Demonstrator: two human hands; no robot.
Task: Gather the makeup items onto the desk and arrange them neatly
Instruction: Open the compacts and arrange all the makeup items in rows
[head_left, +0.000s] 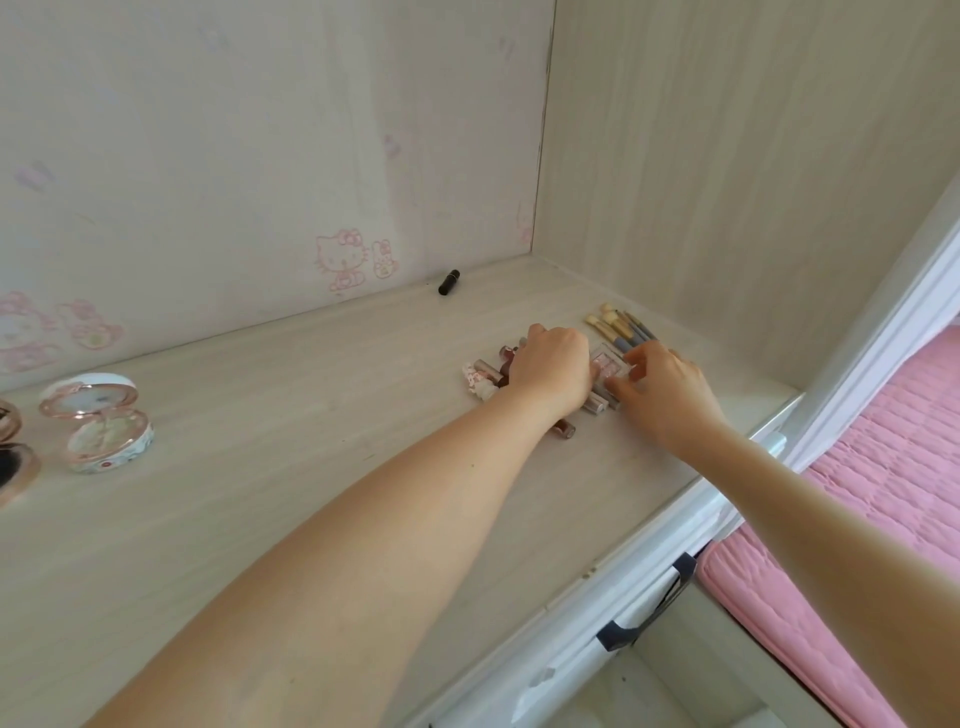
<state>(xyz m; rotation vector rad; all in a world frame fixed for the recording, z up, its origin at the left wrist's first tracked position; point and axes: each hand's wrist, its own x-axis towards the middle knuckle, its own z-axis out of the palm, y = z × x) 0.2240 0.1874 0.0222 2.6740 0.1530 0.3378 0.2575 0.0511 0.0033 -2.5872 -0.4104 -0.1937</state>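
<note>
Reaching to the far right of the counter (322, 467), both hands meet at a cluster of makeup. The left hand (553, 364) lies knuckles-up over a row of tubes (483, 376), its fingers curled down and hidden, so I cannot tell whether it grips anything. Its thumb side sits against the left edge of a small pink palette (609, 364). The right hand (667, 392) pinches the palette's right side, thumb at the near corner and fingertips curled on the far edge. The palette lies flat on the counter between the two hands.

Just beyond the palette, a bunch of brushes (621, 327) lies side by side, with the pale heads pointing far-left. More tubes poke out near the left wrist. A black lipstick (449, 282) lies alone at the far edge, close to the wall (208, 156), well apart from the cluster.

At the near left, an open round compact (98, 426) stands with its mirrored lid raised. Pink cartoon stickers (343, 260) dot the wall. A pink bed (883, 467) lies to the right, below the counter.
</note>
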